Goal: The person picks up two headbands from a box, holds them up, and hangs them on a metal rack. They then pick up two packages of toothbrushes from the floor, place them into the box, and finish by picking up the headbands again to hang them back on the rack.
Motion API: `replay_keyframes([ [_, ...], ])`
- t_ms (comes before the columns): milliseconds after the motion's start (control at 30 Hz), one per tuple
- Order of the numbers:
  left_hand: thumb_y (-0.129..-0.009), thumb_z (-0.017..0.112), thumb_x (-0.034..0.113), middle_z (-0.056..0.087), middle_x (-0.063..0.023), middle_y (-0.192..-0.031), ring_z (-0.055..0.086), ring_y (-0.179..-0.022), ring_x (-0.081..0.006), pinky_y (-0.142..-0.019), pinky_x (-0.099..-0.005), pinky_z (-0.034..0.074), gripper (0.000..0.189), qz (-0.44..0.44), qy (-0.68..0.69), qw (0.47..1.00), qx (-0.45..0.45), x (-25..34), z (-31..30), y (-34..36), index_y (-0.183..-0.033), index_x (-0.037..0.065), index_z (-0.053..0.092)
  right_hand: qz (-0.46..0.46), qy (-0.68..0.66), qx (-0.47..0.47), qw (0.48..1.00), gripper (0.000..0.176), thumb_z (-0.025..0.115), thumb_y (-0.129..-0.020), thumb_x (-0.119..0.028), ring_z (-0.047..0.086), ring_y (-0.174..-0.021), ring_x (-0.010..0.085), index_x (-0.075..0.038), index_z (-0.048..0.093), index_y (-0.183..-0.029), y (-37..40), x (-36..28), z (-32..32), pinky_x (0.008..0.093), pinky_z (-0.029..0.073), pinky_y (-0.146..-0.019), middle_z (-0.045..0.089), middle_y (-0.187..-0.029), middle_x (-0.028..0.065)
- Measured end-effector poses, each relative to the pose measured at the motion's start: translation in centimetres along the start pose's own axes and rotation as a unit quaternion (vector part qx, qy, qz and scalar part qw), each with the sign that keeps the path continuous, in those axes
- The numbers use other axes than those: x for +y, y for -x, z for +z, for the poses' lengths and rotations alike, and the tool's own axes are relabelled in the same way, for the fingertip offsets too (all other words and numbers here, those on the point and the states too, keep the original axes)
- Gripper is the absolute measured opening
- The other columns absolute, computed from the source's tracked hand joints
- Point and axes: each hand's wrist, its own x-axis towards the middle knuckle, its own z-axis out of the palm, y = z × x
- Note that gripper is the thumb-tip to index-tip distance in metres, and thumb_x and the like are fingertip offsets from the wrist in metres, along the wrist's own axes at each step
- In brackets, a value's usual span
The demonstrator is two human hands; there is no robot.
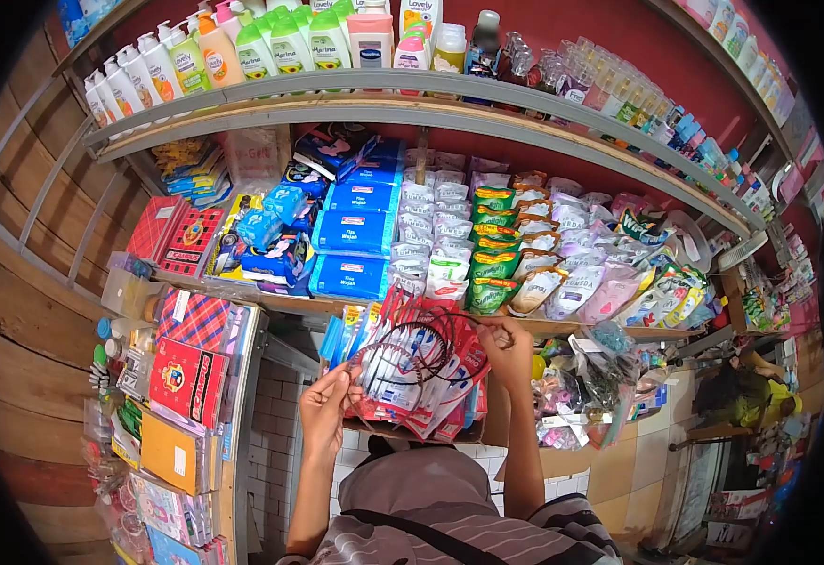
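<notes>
Several thin dark headbands [442,341], some with small teeth, are spread between my two hands in front of my body. My left hand [325,397] pinches the lower left end of the bunch between thumb and fingers. On the other side, my right hand [506,350] is closed on the upper right end of a headband. Below them stands a box of toothbrush-like packs in red and white packaging [454,400], partly hidden by the bands. Blue and yellow packs [346,331] stick up at its left side.
Behind the box, a shelf holds blue tissue packs [351,235] and refill pouches [493,254]. Lotion bottles [290,45] line the shelf above. Notebooks [191,381] are stacked on the left, and plastic-wrapped goods [586,386] lie at right. A person [765,400] is at far right.
</notes>
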Motion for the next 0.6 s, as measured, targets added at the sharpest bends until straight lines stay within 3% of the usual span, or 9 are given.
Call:
replay_keyframes([
  [100, -0.095, 0.063, 0.010, 0.069, -0.0227, -0.106, 0.069, -0.076, -0.0148, -0.069, -0.0253, 0.058, 0.032, -0.012, 0.000, 1.000, -0.005, -0.5, -0.2, -0.1, -0.121, -0.009, 0.059, 0.026, -0.028, -0.006, 0.999, 0.014, 0.069, -0.087, -0.007, 0.045, -0.056, 0.0001, 0.004, 0.070, -0.096, 0.0, 0.2, -0.2, 0.0188, 0.034, -0.049, 0.058, -0.064, -0.0038],
  [167, -0.095, 0.062, 0.010, 0.069, -0.0223, -0.106, 0.070, -0.081, -0.0175, -0.071, -0.0279, 0.060, 0.033, -0.031, 0.002, 1.000, -0.001, -1.1, 0.0, 0.0, -0.121, -0.009, 0.058, 0.027, 0.001, -0.011, 1.000, 0.015, 0.069, -0.087, -0.007, 0.047, -0.056, 0.0005, 0.004, 0.070, -0.098, 0.0, 1.2, -0.2, 0.0186, 0.035, -0.050, 0.059, -0.063, -0.0040],
  [233, -0.096, 0.062, 0.012, 0.068, -0.0220, -0.109, 0.071, -0.091, -0.0238, -0.076, -0.0336, 0.062, 0.034, -0.053, -0.009, 0.999, -0.009, -1.7, -0.1, -0.1, -0.122, -0.009, 0.057, 0.047, -0.057, 0.011, 0.997, 0.016, 0.069, -0.087, -0.007, 0.047, -0.057, 0.0007, 0.004, 0.070, -0.099, 0.3, 1.6, 0.4, 0.0180, 0.035, -0.051, 0.060, -0.065, -0.0036],
  [367, -0.096, 0.062, 0.015, 0.066, -0.0221, -0.113, 0.070, -0.097, -0.0275, -0.078, -0.0371, 0.062, 0.036, -0.080, 0.004, 0.997, -0.012, -3.3, 0.1, -0.2, -0.123, -0.007, 0.057, 0.078, -0.082, 0.008, 0.994, 0.017, 0.069, -0.088, -0.008, 0.051, -0.059, 0.0014, 0.004, 0.070, -0.100, 1.0, 1.9, 0.2, 0.0177, 0.039, -0.054, 0.064, -0.070, -0.0013],
  [600, -0.095, 0.063, 0.015, 0.067, -0.0217, -0.111, 0.069, -0.096, -0.0246, -0.079, -0.0378, 0.062, 0.034, -0.081, -0.009, 0.997, -0.011, -4.5, 0.4, -0.7, -0.122, -0.007, 0.058, 0.082, -0.069, -0.005, 0.994, 0.018, 0.068, -0.088, -0.007, 0.052, -0.063, 0.0021, 0.005, 0.069, -0.101, 1.8, 1.9, -0.4, 0.0187, 0.042, -0.057, 0.067, -0.076, 0.0008],
])
